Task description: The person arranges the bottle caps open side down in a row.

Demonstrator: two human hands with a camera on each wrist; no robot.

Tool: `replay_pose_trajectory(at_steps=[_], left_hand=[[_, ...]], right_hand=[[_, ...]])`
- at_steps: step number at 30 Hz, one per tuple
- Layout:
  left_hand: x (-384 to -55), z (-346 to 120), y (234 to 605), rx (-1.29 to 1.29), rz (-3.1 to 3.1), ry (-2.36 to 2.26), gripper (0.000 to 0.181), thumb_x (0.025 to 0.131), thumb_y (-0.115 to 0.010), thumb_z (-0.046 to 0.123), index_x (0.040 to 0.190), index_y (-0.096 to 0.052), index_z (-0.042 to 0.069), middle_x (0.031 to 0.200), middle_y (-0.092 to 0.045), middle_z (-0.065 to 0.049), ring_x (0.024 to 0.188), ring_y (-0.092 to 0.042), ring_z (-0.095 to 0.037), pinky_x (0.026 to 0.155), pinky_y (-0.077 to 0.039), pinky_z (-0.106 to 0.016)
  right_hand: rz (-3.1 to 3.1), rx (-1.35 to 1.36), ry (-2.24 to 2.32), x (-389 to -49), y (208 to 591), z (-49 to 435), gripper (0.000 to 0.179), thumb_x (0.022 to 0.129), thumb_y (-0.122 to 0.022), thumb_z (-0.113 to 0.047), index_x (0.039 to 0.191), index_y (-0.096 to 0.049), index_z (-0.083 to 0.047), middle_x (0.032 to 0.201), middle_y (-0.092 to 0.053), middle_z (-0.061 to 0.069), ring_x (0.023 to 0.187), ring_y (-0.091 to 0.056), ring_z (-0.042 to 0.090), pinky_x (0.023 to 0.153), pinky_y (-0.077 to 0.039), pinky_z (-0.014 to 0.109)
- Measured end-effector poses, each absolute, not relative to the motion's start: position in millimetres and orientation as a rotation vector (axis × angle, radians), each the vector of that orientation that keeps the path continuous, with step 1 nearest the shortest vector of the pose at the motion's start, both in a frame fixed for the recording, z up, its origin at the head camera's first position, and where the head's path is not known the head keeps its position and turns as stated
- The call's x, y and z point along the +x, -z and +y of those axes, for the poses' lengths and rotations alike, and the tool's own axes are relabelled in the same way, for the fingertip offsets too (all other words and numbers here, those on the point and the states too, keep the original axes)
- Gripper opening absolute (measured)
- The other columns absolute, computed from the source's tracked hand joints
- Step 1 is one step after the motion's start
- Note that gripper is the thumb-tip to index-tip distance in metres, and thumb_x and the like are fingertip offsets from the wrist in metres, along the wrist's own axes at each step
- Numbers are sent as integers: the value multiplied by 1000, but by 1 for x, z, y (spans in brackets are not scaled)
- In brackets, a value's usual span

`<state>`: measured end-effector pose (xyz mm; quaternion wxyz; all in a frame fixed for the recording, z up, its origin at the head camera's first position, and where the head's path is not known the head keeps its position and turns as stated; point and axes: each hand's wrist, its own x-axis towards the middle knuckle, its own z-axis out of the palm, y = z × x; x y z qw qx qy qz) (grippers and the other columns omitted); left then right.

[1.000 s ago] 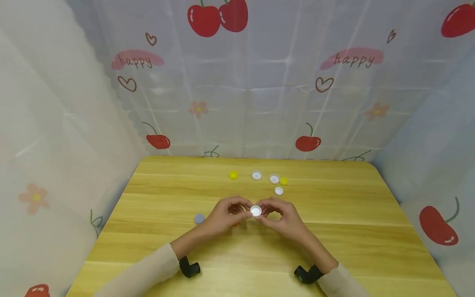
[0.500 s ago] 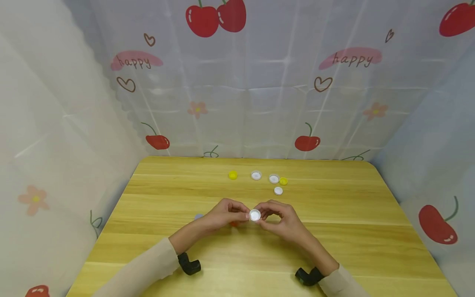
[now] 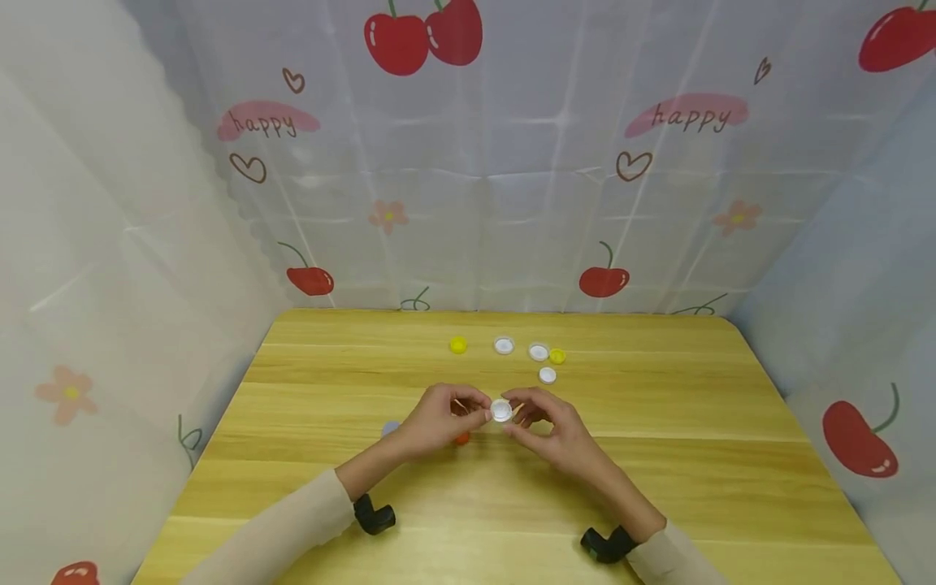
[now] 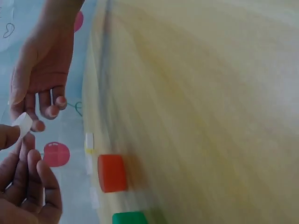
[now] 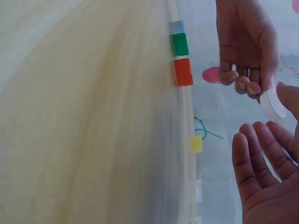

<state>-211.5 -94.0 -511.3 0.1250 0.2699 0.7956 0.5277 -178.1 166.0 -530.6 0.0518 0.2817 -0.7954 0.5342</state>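
Observation:
A small round white cap, like a bottle cap, is held up over the table in front of me. My left hand pinches its edge between thumb and fingertips; the left wrist view shows the white cap almost edge-on there. Just to the right, my right hand has its thumb and index finger spread beside the cap, the other fingers loosely bent. An orange-red cap peeks out below my left hand, and a lavender cap lies left of it, partly covered by that wrist.
Farther back on the wooden table lie a yellow cap, a clear-rimmed white cap, a similar one beside another yellow cap, and a plain white cap. A green block-like piece shows in the right wrist view.
The white cap dips slightly toward me, then rises again, and its face now looks different. The right fingers have spread a little off it while the left hand keeps its pinch.

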Motion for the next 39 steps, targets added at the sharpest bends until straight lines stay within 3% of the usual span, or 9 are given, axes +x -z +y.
replay_pose_trajectory(at_steps=[4, 8, 12, 16, 21, 25, 30, 33, 39], left_hand=[[-212, -95, 509, 1080, 2628, -1340, 11, 104, -75, 27, 112, -80, 23, 105, -78, 10, 94, -67, -4, 84, -61, -29], [-211, -96, 507, 1457, 2878, -1083, 11, 101, -78, 22, 112, -80, 20, 105, -77, 10, 98, -67, -5, 84, -59, -24], [-210, -94, 507, 1757, 2942, -976, 12, 99, -80, 18, 111, -79, 17, 104, -77, 7, 98, -68, -10, 83, -57, -20], [-209, -92, 508, 1870, 2935, -989, 14, 97, -82, 17, 110, -79, 15, 103, -77, 5, 96, -68, -10, 81, -57, -19], [-207, -91, 509, 1837, 2942, -1000, 14, 97, -82, 17, 110, -79, 16, 104, -77, 6, 96, -68, -9, 82, -57, -18], [-204, -90, 508, 1634, 2876, -1124, 14, 100, -79, 20, 114, -79, 20, 105, -77, 9, 97, -68, -9, 82, -58, -21], [-199, -88, 504, 1249, 2656, -1404, 14, 102, -77, 28, 116, -78, 28, 104, -76, 14, 96, -67, -7, 80, -61, -28], [-197, -87, 503, 1084, 2510, -1523, 15, 102, -78, 33, 117, -78, 32, 105, -77, 13, 96, -68, -6, 82, -62, -30], [-197, -87, 505, 960, 2442, -1566, 20, 98, -81, 37, 117, -77, 33, 109, -76, 13, 96, -68, -9, 85, -61, -29]], right_hand=[[-2532, 733, -1765, -176, 531, 165, 21, 110, -64, -21, 131, -68, -21, 120, -73, 12, 94, -73, 32, 83, -63, 33], [-2556, 693, -1934, -176, 530, 164, 22, 115, -54, -24, 127, -69, -14, 113, -72, 23, 96, -70, 44, 84, -65, 40], [-2530, 743, -2036, -176, 529, 164, 26, 115, -52, -22, 124, -70, -5, 110, -70, 26, 99, -69, 46, 88, -64, 43], [-2487, 800, -2087, -177, 529, 165, 24, 115, -52, -18, 122, -70, -3, 109, -68, 29, 98, -71, 43, 89, -64, 41], [-2440, 860, -2107, -179, 533, 166, 22, 114, -52, -12, 121, -70, -2, 108, -66, 33, 98, -73, 36, 89, -64, 36], [-2381, 873, -2119, -181, 535, 168, 20, 112, -54, -8, 120, -70, 1, 105, -67, 33, 94, -74, 33, 86, -64, 37], [-2317, 829, -2148, -180, 533, 169, 17, 109, -60, -6, 119, -71, 1, 105, -73, 22, 91, -74, 32, 82, -65, 40], [-2297, 801, -2141, -178, 530, 168, 15, 106, -66, -4, 119, -72, -2, 109, -75, 12, 92, -74, 25, 82, -65, 37], [-2251, 864, -1924, -176, 529, 165, 26, 96, -77, 2, 118, -73, -10, 113, -76, 7, 97, -72, 12, 85, -63, 29]])
